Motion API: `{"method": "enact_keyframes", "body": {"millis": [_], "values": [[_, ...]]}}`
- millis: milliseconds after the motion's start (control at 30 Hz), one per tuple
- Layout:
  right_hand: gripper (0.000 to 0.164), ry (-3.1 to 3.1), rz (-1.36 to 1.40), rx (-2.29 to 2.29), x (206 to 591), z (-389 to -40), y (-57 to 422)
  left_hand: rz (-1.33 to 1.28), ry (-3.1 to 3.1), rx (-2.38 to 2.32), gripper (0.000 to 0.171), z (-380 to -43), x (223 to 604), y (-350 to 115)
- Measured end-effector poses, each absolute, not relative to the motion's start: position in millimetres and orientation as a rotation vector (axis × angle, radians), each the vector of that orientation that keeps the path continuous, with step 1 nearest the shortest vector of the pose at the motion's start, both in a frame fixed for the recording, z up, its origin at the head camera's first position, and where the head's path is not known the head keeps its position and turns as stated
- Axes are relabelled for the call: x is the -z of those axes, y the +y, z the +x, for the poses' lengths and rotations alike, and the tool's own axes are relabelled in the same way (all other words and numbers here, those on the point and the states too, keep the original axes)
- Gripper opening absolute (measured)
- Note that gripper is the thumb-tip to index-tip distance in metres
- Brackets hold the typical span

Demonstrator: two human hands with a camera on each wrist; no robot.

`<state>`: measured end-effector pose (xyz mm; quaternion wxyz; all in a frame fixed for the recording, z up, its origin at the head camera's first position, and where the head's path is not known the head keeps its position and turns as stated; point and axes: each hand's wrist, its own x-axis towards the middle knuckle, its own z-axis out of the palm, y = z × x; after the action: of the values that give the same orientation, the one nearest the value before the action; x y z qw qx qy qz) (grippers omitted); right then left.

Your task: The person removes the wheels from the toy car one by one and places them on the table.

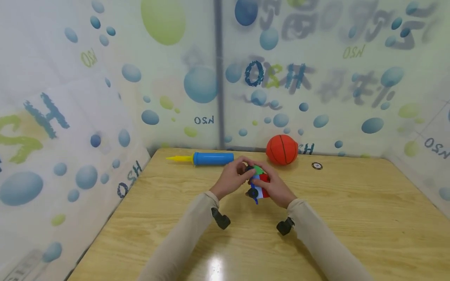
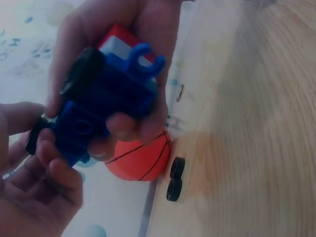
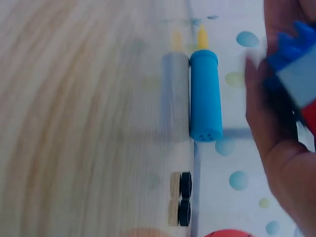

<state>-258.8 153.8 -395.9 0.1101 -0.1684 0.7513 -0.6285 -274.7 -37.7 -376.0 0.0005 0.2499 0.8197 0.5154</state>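
A toy block car (image 2: 116,91) is held up above the table between both hands. Its chassis is blue with a hook at one end; red, white and green blocks (image 1: 258,170) sit on it. My right hand (image 1: 277,190) grips the car's body, fingertips across the blue underside. With thumb and fingers my left hand (image 1: 230,177) pinches a black wheel (image 2: 35,136) at the chassis's other end. Whether that wheel is fully seated cannot be told. Another black wheel (image 2: 83,73) sits nearer the hook.
Two loose black wheels (image 3: 185,197) stand side by side on the wooden table (image 1: 351,218). A blue pump with a yellow nozzle (image 1: 212,159) lies at the back left. Near the back wall are a red ball (image 1: 282,150) and a small round disc (image 1: 317,166). Patterned panels enclose the table.
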Motion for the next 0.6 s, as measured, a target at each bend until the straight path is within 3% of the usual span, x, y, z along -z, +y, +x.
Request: {"method": "enact_keyframes", "body": {"millis": [600], "values": [[0.044, 2.075, -0.494, 1.965, 397.8, -254.7, 153.2, 0.787, 2.633, -1.707, 0.015, -268.2, 373.8, -27.3]]}}
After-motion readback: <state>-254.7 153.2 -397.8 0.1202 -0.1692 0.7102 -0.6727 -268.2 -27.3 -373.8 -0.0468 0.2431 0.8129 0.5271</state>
